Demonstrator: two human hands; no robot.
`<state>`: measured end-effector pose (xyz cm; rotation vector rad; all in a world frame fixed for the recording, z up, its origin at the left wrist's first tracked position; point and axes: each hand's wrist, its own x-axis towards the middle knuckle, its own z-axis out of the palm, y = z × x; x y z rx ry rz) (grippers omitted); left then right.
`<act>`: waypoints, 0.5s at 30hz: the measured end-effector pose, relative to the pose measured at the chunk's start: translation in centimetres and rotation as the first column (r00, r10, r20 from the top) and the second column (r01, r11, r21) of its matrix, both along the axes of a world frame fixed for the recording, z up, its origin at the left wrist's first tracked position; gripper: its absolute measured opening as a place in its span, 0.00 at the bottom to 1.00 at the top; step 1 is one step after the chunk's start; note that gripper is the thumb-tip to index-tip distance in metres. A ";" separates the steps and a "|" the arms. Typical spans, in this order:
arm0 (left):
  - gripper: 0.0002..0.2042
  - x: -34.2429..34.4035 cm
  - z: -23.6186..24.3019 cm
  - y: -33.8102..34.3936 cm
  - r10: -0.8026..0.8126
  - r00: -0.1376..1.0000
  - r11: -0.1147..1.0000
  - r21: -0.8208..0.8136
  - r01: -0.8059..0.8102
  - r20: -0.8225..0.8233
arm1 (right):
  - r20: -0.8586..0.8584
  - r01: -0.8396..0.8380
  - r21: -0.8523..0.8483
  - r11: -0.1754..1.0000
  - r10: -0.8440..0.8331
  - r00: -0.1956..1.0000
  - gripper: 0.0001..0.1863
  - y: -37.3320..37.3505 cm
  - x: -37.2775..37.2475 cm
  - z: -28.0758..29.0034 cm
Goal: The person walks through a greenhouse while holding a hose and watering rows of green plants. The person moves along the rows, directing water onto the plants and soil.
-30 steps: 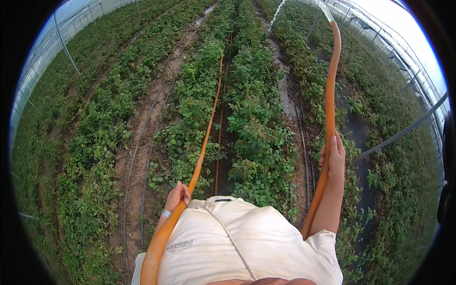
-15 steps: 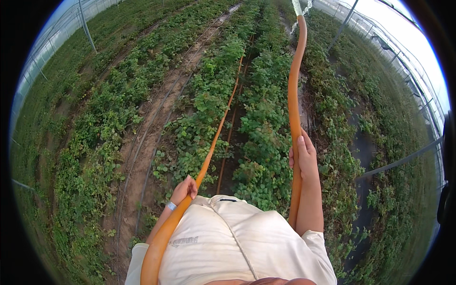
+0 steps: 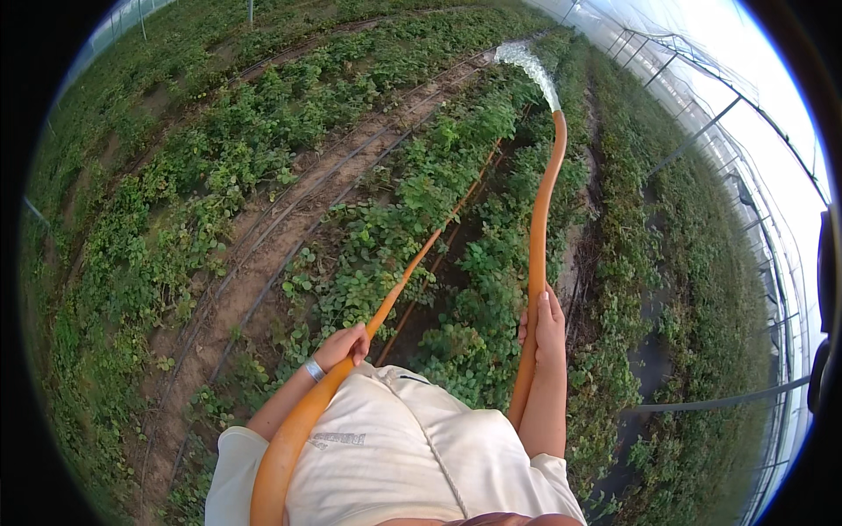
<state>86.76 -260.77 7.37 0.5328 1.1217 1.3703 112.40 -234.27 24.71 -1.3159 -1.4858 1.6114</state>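
My right hand [image 3: 545, 326] is closed round a thick orange hose [image 3: 540, 219], held out ahead of me along my right forearm. Water [image 3: 531, 68] gushes from its far end in an arc toward the upper left, over the plants. My left hand [image 3: 346, 345] has its fingers curled round the orange hose length [image 3: 386, 307] at my left hip. This length runs from beside my body away between the plant rows. A pale band is on my left wrist. My cream shirt fills the bottom middle.
Rows of leafy plants [image 3: 430, 188] run away from me, with bare soil strips and thin dark tubes [image 3: 272, 228] between them. Black sheeting [image 3: 651, 373] lies on the right. Metal supports [image 3: 693, 140] and translucent greenhouse walls [image 3: 763, 96] curve along the sides.
The view has turned and tilted, so the rows now slant to the right. The hose end and my right hand sit further left and lower, and the water jet now arcs leftward.
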 end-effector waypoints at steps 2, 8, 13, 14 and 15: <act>0.26 -0.3 -0.2 -0.4 0.008 1.000 1.000 0.001 -0.008 0.021 | 0.017 0.029 0.021 0.999 -0.030 0.999 0.24 0.7 -0.4 1.0; 0.26 -1.6 -1.0 -1.9 0.035 0.998 0.999 -0.009 -0.034 0.050 | -0.045 0.071 0.090 0.993 -0.067 0.997 0.23 1.5 -2.0 3.9; 0.25 -2.5 -1.4 -2.6 0.048 0.995 0.998 0.033 -0.051 0.086 | -0.075 0.060 0.172 0.983 -0.047 0.996 0.22 1.3 -3.7 5.1; 0.25 -2.9 -1.4 -2.8 0.040 0.996 0.998 0.036 -0.043 0.078 | -0.076 0.067 0.176 0.982 -0.054 0.996 0.22 1.2 -4.1 5.3; 0.25 -3.3 -1.5 -2.9 0.031 0.997 0.999 0.039 -0.034 0.069 | -0.078 0.075 0.179 0.981 -0.062 0.995 0.22 1.1 -4.5 5.5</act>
